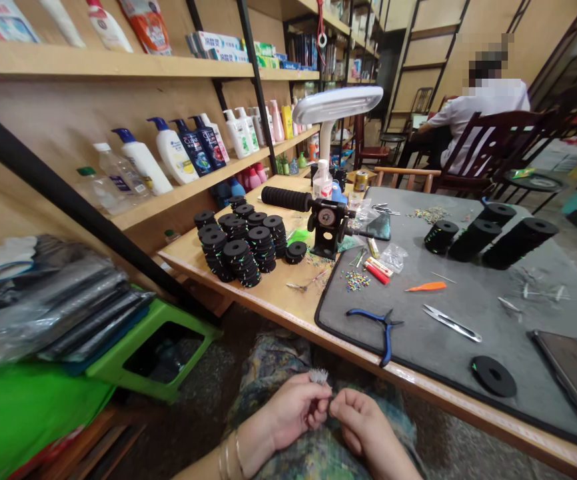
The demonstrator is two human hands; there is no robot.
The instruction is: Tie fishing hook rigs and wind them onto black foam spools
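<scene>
Above my lap, my left hand point(296, 408) is closed, and a small grey-white bristly bundle point(318, 377) sticks out above its thumb and forefinger. What the bundle is made of is too small to tell. Close beside it, my right hand point(361, 419) is pinched, its fingertips almost against the left ones; anything between them is hidden. Nearest on the table are blue-handled pliers point(381, 327) with their handles spread, silver thread snips point(452, 323), an orange pointed tool point(428, 287) and a black foam ring point(493, 377) lying flat.
Stacks of black foam spools point(241, 257) stand at the left, more point(518, 243) at the back right. A black winding device point(331, 223) and lamp point(338, 103) rise mid-table. Coloured beads point(358, 280) lie on the grey mat point(413, 253). A green stool point(168, 347) is left; a seated person point(483, 113) is behind.
</scene>
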